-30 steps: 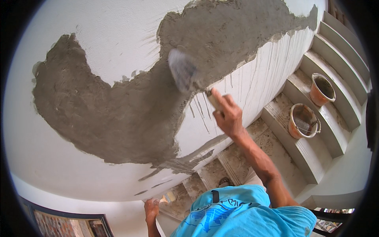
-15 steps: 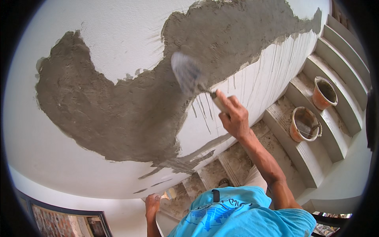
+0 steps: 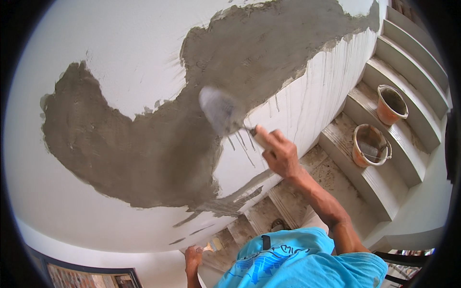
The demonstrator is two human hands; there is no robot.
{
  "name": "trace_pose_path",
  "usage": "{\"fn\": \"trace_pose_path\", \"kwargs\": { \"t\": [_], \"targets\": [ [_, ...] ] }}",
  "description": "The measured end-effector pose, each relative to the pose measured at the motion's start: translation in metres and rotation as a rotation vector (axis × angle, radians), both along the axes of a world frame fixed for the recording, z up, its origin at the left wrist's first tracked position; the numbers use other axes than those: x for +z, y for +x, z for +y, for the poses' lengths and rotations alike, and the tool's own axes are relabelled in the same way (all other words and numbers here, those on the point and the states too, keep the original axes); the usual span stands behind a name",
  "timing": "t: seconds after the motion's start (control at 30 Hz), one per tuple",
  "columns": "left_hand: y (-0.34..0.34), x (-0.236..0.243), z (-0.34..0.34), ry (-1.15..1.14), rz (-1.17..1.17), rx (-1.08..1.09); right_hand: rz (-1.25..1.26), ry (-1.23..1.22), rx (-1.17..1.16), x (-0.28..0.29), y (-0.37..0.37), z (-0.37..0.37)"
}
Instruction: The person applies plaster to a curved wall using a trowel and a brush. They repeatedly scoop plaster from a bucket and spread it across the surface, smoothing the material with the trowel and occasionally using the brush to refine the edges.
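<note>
My right hand (image 3: 282, 154) is closed round the handle of a trowel (image 3: 218, 108), its fingers wrapped tight. The trowel's rounded blade, blurred by motion, lies over the wet grey mortar patch (image 3: 144, 153) on the white wall; whether it touches the mortar I cannot tell. That patch spreads as a wide, uneven band from the left up to the top right. Low at the left, my left hand (image 3: 193, 257) grips a paintbrush (image 3: 213, 245) with pale bristles, held away from the wall.
Stairs (image 3: 384, 182) climb along the wall to the right. Two orange buckets stand on them: a nearer bucket (image 3: 356, 154) with a grey block-like thing inside, and a farther bucket (image 3: 388, 114). Thin grey drips run down the wall below the mortar. A dark-framed opening (image 3: 91, 272) is at the lower left.
The view has shifted slightly, and the trowel appears a little lower and further left over the mortar. Both hands keep their tools.
</note>
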State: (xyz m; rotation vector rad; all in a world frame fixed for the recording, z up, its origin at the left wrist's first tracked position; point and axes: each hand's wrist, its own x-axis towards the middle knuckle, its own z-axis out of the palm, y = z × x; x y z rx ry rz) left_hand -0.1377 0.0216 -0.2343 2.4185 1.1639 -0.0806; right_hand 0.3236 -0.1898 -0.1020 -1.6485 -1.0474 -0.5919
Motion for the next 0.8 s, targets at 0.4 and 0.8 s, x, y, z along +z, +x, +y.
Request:
{"fn": "trace_pose_path", "kwargs": {
  "t": [0.4, 0.8],
  "targets": [
    [-0.002, -0.007, 0.002, -0.217, 0.041, 0.235, 0.043, 0.227, -0.270, 0.026, 0.086, 0.000],
    [0.009, -0.005, 0.006, -0.173, 0.029, 0.155, 0.018, 0.174, -0.185, 0.029, 0.052, -0.004]
  ]
}}
